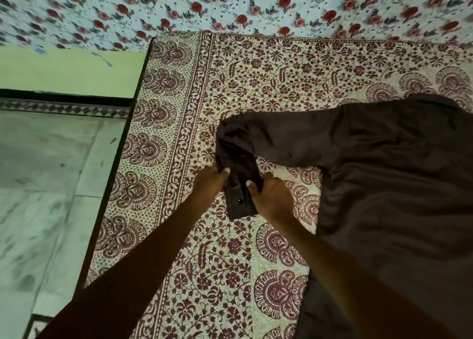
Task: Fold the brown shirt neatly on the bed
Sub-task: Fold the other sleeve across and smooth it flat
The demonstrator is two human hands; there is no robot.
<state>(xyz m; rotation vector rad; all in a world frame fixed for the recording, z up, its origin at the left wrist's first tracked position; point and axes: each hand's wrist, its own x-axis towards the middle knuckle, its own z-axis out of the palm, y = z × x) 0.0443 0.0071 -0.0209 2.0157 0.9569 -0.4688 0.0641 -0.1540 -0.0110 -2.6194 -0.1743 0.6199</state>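
Bed (179, 282) w/ maroon block-print cover fills centre frame; floor at left. Brown shirt (384, 172) spread at right, sleeve reaching to centre. Left hand (208, 182) & right hand (271, 197) both pinch the cuff (239, 200). Fabric looks thin, limp, light; cuff stiffest, so prob. best hold there or at seams.

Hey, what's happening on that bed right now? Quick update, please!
Left hand and right hand both gripping the sleeve cuff. Brown shirt spread out on the bedspread, not yet folded. Nothing in the way.
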